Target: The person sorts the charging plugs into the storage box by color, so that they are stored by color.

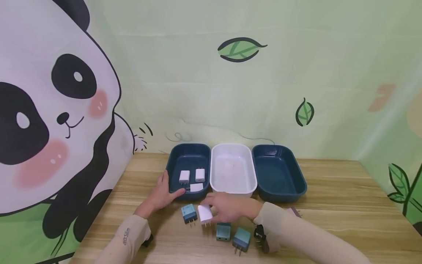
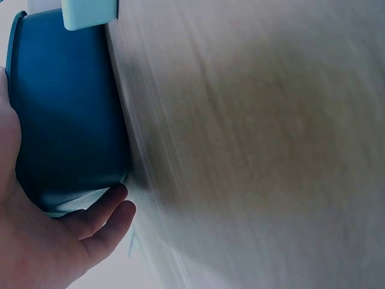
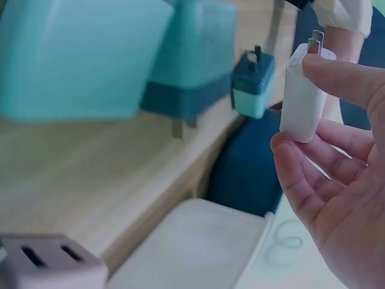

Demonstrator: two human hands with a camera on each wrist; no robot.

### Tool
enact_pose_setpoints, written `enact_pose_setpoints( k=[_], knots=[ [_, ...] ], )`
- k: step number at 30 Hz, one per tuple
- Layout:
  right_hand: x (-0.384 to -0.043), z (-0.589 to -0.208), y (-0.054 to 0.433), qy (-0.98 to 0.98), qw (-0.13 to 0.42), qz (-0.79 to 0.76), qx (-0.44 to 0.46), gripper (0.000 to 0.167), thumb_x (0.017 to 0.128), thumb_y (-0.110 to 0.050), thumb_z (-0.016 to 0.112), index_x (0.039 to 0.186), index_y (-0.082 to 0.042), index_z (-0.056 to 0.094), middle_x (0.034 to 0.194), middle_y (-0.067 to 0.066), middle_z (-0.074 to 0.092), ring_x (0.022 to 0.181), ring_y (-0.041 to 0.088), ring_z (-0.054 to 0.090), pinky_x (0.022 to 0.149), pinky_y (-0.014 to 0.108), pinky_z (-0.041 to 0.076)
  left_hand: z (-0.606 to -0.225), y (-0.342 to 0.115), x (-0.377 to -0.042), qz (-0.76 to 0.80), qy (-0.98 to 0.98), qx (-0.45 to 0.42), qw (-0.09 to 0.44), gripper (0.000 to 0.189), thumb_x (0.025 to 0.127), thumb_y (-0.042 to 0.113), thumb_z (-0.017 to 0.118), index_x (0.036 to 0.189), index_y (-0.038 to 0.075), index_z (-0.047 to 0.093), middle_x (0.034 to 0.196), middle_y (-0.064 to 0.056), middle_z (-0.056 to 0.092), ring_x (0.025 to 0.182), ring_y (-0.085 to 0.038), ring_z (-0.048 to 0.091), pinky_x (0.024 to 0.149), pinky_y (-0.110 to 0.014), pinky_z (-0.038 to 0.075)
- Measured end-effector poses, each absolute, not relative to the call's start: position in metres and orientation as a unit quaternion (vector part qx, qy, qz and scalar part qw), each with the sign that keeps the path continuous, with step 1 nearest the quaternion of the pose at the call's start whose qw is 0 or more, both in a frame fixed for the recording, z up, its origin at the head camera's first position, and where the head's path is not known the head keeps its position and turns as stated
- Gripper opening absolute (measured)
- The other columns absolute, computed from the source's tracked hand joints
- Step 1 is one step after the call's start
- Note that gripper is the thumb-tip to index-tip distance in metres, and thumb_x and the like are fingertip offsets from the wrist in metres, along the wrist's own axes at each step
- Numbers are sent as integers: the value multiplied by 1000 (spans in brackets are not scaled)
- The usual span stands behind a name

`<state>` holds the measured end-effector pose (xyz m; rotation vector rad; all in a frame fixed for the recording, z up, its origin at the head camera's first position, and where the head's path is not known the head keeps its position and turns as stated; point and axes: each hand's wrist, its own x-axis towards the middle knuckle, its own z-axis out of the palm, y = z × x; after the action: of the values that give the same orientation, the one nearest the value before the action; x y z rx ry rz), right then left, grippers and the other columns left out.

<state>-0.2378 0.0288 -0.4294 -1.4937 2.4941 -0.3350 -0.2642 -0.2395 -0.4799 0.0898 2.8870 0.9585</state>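
My right hand (image 1: 227, 206) pinches a white plug charger (image 1: 205, 213) between thumb and fingers, just in front of the bins. In the right wrist view this charger (image 3: 302, 99) has two metal prongs by the thumb. My left hand (image 1: 161, 196) grips the front left corner of the left dark blue bin (image 1: 188, 196), thumb over the rim and fingers along the side. Inside that bin lie three white chargers (image 1: 200, 175). Two-tone teal chargers (image 1: 241, 238) are on the table near my right hand, one of them (image 1: 188, 212) just left of the held charger.
A white bin (image 1: 233, 146) stands in the middle of the row, with another dark blue bin (image 1: 281, 198) at its right. Partly hidden under my right forearm are mauve-grey chargers (image 1: 293, 212). Behind the wooden table (image 1: 343, 205) hangs a printed cloth backdrop (image 1: 197, 91).
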Motion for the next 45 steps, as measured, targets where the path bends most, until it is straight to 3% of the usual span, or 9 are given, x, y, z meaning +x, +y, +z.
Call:
enact_pose_setpoints(
  k=[7, 18, 31, 45],
  knots=[
    [-247, -413, 34, 857, 100, -147, -484, 46, 85, -27, 71, 125, -8, 58, 111, -2, 59, 94, 14, 56, 82, 20, 46, -480, -239, -262, 318, 946, 27, 52, 115, 81, 60, 63, 149, -2, -6, 152, -27, 4, 131, -42, 29, 104, -56, 28],
    [-273, -405, 36, 879, 74, -200, -426, 49, 83, -23, 74, 126, -7, 58, 112, 2, 61, 96, 16, 56, 80, 23, 49, -480, -238, -263, 314, 947, 23, 57, 115, 81, 62, 61, 149, -1, -7, 152, -27, 4, 130, -43, 31, 104, -57, 29],
    [-311, -405, 17, 901, 79, -228, -360, 47, 83, -20, 74, 124, -5, 58, 112, 6, 61, 98, 22, 56, 85, 31, 49, -481, -239, -265, 313, 947, 17, 63, 115, 80, 63, 61, 150, 1, -7, 153, -25, 4, 132, -41, 28, 105, -55, 28],
    [-350, -409, 1, 910, 31, -241, -336, 44, 82, -15, 74, 120, 2, 59, 101, 10, 64, 91, 22, 59, 82, 31, 47, -479, -241, -266, 317, 946, 18, 59, 115, 81, 61, 62, 149, 0, -7, 153, -26, 4, 133, -41, 27, 106, -55, 26]
  ],
)
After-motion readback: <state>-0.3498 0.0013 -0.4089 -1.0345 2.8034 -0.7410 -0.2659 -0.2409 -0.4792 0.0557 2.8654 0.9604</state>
